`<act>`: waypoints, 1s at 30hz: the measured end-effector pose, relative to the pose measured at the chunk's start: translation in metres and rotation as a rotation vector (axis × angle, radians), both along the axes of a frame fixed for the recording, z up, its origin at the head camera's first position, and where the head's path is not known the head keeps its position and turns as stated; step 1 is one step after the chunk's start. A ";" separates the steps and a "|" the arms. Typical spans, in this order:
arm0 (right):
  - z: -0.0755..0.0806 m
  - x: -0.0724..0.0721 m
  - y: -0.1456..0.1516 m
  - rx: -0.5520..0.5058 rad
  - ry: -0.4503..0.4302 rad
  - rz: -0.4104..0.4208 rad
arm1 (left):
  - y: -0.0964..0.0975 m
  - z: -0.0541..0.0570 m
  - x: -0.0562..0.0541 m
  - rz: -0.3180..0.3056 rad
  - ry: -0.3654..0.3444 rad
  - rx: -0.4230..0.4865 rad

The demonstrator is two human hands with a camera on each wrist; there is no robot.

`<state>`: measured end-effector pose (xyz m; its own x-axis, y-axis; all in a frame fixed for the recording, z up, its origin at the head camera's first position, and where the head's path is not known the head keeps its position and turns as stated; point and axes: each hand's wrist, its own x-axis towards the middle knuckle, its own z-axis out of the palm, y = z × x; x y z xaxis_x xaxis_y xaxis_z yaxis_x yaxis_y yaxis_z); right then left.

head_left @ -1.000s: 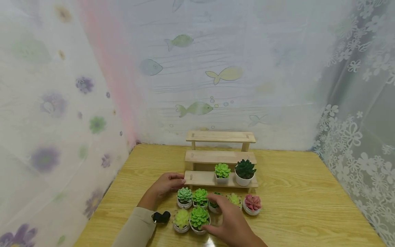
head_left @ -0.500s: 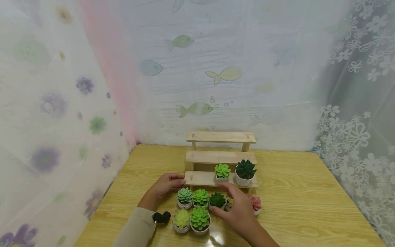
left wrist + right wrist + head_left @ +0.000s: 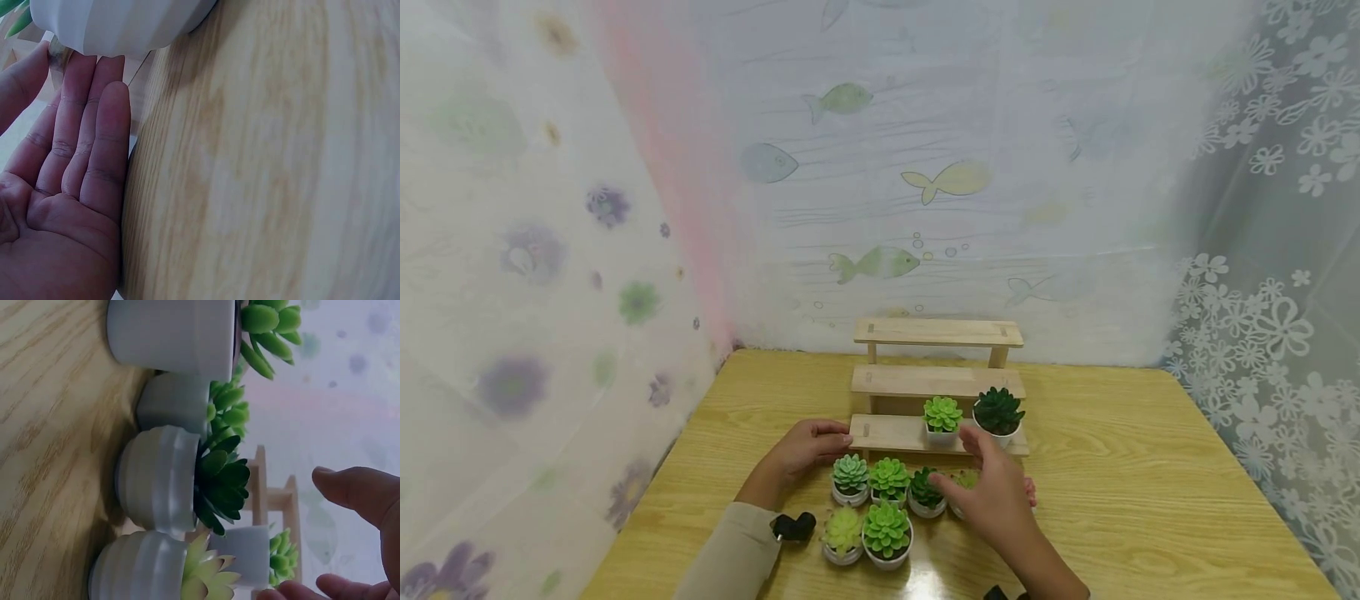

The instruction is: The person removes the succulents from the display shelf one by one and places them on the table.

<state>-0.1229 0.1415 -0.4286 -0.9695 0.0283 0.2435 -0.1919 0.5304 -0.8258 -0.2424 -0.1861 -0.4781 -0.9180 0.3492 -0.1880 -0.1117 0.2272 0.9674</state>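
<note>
My left hand [image 3: 801,454] rests at the left end of the lowest step of a three-step wooden plant stand [image 3: 891,432], its fingers straight in the left wrist view. My right hand [image 3: 996,498] hovers with thumb and fingers spread over a pale yellow-green potted succulent [image 3: 966,480], partly covering it. Left of the thumb stands a dark green potted succulent [image 3: 927,492]. A pink-red succulent [image 3: 1031,490] is mostly hidden behind the right hand. On the lowest step sit a bright green succulent [image 3: 942,417] and a larger dark green one [image 3: 997,411].
More potted succulents stand in front of the stand: a pale blue-green one [image 3: 850,476], a bright green one [image 3: 889,478], a yellow one [image 3: 842,533] and a larger green one [image 3: 887,533]. A wood-grain table [image 3: 1120,500] meets patterned curtains behind.
My right hand has moved right, from over the front green succulent, past the small dark green one, to the yellow-green one. The left hand stays at the stand.
</note>
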 end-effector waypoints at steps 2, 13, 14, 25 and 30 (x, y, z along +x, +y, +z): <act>0.000 -0.002 0.000 0.004 -0.022 -0.003 | 0.000 0.000 -0.001 -0.001 0.000 0.001; -0.002 -0.017 -0.005 0.079 -0.118 -0.021 | 0.000 -0.001 -0.002 0.001 0.000 -0.015; -0.003 -0.019 -0.006 0.087 -0.123 -0.023 | 0.000 -0.001 -0.002 0.004 -0.001 -0.019; -0.008 -0.039 -0.018 0.059 -0.173 -0.060 | -0.001 0.003 0.002 -0.002 0.011 -0.007; -0.008 -0.045 -0.021 -0.009 -0.177 -0.063 | -0.001 0.004 0.003 -0.009 0.018 -0.007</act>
